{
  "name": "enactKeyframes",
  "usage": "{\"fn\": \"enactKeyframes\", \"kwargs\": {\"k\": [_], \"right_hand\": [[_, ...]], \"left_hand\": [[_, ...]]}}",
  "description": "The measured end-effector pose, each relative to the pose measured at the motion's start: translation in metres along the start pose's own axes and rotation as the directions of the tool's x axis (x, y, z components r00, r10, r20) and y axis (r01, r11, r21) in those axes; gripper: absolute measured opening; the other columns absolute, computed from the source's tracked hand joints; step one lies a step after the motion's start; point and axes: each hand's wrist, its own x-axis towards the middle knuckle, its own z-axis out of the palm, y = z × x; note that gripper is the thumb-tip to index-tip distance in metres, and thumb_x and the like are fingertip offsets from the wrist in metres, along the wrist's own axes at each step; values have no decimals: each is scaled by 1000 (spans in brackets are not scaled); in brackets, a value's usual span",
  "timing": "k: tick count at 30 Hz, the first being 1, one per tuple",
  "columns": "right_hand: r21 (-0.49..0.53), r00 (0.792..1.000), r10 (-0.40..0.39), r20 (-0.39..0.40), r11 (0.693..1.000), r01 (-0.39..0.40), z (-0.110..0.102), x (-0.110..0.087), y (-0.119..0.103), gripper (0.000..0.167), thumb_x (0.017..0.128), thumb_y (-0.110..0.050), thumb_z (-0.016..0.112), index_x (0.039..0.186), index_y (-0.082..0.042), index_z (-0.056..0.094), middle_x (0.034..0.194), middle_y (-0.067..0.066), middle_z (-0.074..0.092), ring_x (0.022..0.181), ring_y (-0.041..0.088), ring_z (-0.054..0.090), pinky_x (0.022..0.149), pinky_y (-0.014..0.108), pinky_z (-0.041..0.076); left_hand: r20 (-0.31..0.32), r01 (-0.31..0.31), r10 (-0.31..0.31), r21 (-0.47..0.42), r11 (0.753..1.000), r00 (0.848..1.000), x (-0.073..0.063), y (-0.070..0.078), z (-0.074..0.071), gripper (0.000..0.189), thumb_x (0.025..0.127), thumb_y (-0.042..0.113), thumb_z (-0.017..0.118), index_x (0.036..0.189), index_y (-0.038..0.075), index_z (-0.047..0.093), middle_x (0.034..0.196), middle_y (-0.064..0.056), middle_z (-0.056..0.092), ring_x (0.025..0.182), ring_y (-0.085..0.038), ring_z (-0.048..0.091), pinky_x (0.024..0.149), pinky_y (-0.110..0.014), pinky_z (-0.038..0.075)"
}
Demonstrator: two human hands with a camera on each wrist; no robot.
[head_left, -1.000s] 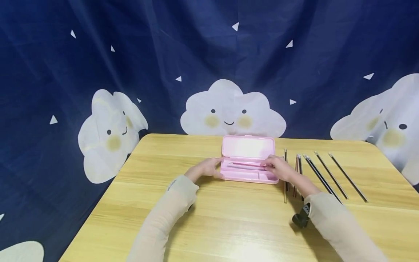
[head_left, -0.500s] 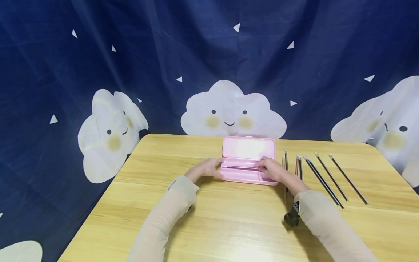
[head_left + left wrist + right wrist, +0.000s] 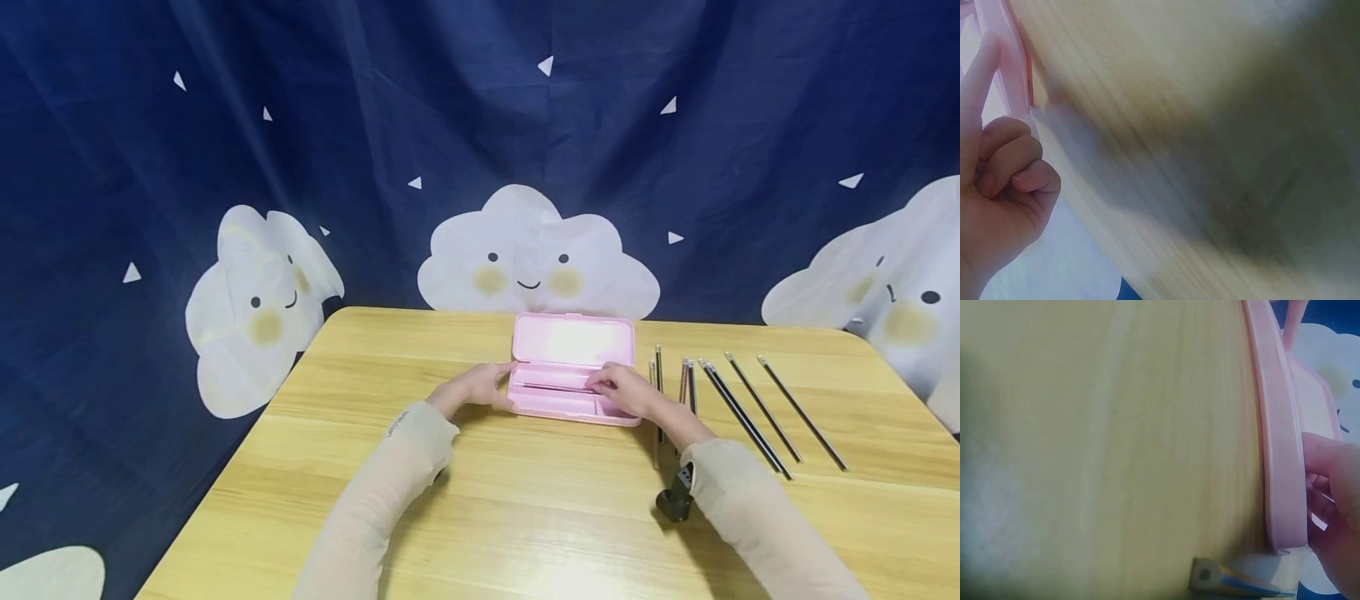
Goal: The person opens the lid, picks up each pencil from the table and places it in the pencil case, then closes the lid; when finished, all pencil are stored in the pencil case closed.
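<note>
A pink pencil case (image 3: 558, 405) lies open on the table, its lid tipped back toward the curtain. My left hand (image 3: 480, 385) holds the left end between thumb and index finger. In the left wrist view, the other fingers of that hand (image 3: 1010, 175) are curled beside the case wall (image 3: 1013, 56). A thin pencil (image 3: 551, 387) lies along the rear compartment. At its right end, my right hand (image 3: 626, 392) reaches in with fingertips pinched on it. The right wrist view shows the fingers over the case's front wall (image 3: 1285, 456), hiding the pencil.
Several dark pencils (image 3: 802, 412) are spread to the right of the case, some passing under the right forearm. A pencil end (image 3: 1204, 574) shows near the case in the right wrist view. Behind the wooden table (image 3: 540, 492) hangs a blue curtain (image 3: 480, 108) with clouds.
My right hand has moved left and slightly down, bringing the pencil from a slant over the case to lying along the rear compartment. The left hand has stayed on the case's left end.
</note>
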Motion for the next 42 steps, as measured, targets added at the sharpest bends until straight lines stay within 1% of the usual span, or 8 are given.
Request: {"fn": "enactKeyframes", "kwargs": {"k": [3,7,17,24,27,31,37,42], "right_hand": [[19,1000,10,-22,1000,-10,-1,-2,0,13,83,4,58,91,5,68,75,3,57,70,12,48,63,27,45],[38,999,29,-38,999,-27,-2,-4,1,15,83,3,58,95,6,67,74,2,54,68,11,44,60,24,42],[86,992,70,-104,994,-62,-15,-15,3,15,84,2,59,98,6,65,82,8,59,74,16,51,67,30,45],[93,989,104,-106,991,-94,-25,-27,10,16,86,0,57,99,4,65,92,13,61,76,16,50,66,27,44],[81,987,96,-130,993,-86,-30,-32,14,17,86,0,58,100,4,66,95,15,62,77,16,50,66,27,44],[54,981,83,-174,996,-74,-36,-41,19,17,84,-1,61,99,5,66,90,14,63,75,12,51,66,25,45],[22,971,108,-215,994,-105,-51,-59,29,22,83,0,62,102,9,63,86,15,62,72,8,49,61,23,43],[-4,957,107,-270,994,-112,-64,-75,38,23,82,2,62,104,9,62,86,17,61,69,0,46,59,20,41]], "left_hand": [[-1,-3,3,2,1000,1000,0,0,0,88,72,30,77,143,7,30,142,-16,36,129,-25,36,108,-36,27],[3,-6,6,15,1000,1000,0,0,0,88,73,32,76,143,7,29,142,-16,36,129,-25,36,108,-36,27],[10,1,-1,22,1000,1000,1,0,0,88,73,34,75,143,7,29,143,-15,35,130,-26,34,108,-35,26],[13,-2,2,39,999,1000,2,0,2,88,74,35,75,143,7,28,143,-15,35,130,-25,35,108,-34,27],[9,3,-3,43,999,1000,2,0,2,88,73,35,75,143,6,29,142,-15,36,129,-25,36,107,-35,28],[13,14,-15,50,999,1000,2,0,1,88,73,36,75,143,7,29,142,-15,36,129,-24,36,108,-35,28],[8,12,-12,52,999,1000,3,0,3,88,73,36,75,143,8,29,142,-15,36,128,-25,37,107,-35,28],[5,16,-16,50,999,1000,3,0,2,88,73,35,75,143,8,29,142,-14,36,127,-22,38,108,-34,28]]}}
